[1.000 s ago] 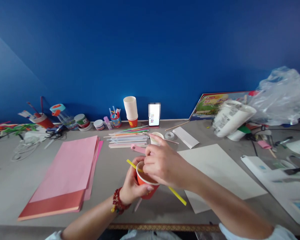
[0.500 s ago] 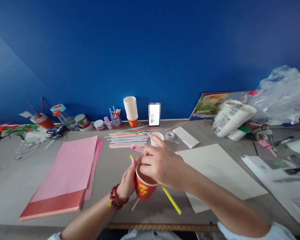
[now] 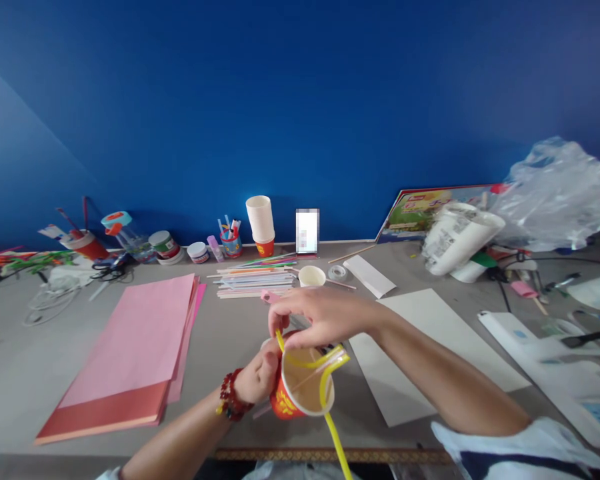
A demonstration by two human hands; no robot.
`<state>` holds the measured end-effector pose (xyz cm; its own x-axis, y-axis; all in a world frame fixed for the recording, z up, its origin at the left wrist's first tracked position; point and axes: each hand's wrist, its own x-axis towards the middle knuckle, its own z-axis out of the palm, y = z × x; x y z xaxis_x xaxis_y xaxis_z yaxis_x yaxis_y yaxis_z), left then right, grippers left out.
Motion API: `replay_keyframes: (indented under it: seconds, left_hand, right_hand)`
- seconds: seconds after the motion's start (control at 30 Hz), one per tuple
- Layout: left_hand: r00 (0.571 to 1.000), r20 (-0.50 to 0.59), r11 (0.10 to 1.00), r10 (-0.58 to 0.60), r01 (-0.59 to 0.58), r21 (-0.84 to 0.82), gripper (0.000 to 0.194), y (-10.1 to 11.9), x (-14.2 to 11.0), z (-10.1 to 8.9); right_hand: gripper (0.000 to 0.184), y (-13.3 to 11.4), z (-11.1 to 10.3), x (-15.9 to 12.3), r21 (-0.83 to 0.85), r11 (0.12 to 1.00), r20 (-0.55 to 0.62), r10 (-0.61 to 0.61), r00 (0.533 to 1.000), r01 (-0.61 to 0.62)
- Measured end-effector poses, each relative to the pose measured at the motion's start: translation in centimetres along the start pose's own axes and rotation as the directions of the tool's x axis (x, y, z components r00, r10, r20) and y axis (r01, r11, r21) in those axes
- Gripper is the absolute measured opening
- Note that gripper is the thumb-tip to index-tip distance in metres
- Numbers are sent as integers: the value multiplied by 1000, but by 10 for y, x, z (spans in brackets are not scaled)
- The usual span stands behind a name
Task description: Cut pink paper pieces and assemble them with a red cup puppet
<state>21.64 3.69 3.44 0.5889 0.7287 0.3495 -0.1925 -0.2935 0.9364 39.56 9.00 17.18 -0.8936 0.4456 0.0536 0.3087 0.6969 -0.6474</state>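
Note:
My left hand (image 3: 258, 377) is wrapped around a red paper cup (image 3: 283, 401) with yellow lettering, tipped so its pale inside faces me. Bent yellow straws (image 3: 336, 440) pass through the cup's mouth; one hangs down over the near rim toward the table edge. Beside them, a thin pinkish strip crosses the opening. My right hand (image 3: 330, 315) arches over the far rim, its fingers closed on a short yellow straw end (image 3: 279, 339) at the cup's left side. How the straws join the cup wall is hidden by the fingers.
Pink and red paper sheets (image 3: 130, 340) lie left, white sheets (image 3: 430, 333) right. Behind the hands are a bundle of straws (image 3: 255, 280), a white cup (image 3: 312, 276), a tape roll (image 3: 337, 272), stacked cups (image 3: 261, 220) and a phone (image 3: 307, 231). A plastic bag (image 3: 555, 193) sits far right.
The cup has tipped toward me, showing more of its inside. My right hand has come out of the cup to its far left rim, and the bent yellow straws now show in the mouth.

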Motion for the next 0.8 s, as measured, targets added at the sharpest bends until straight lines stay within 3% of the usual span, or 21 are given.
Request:
replay_keyframes:
  seconds: [0.27,0.47,0.57,0.67,0.73,0.8]
  left_hand:
    - [998,-55,1000,-27,26,-13,80,-2,-1,0]
    - [998,-69,996,-5,-1,-90,73,-8,-5,2]
    - [982,-184,996,-50,36,-80,65,-14,-12,2]
    - [937,-301,981,-174,139,-135,61,-18,-16,4]
    - [931,-288,961,-224,161,-227,65,-17,-14,6]
    - [945,-245,937,-217,132,-323,72,-14,-9,7]
  right_hand:
    - [11,7,5,0,133,989,-69,-54,996,63]
    - [6,11,4,4,219,970,-27,-105,994,108]
    - [4,13,4,5,284,954,-5,-102,995,99]
    - [2,15,5,6,365,929,-21,-62,998,65]
    - [7,17,7,6,453,891,-73,-1,997,34]
    - [12,21,9,4,560,828,-198,98,975,30]
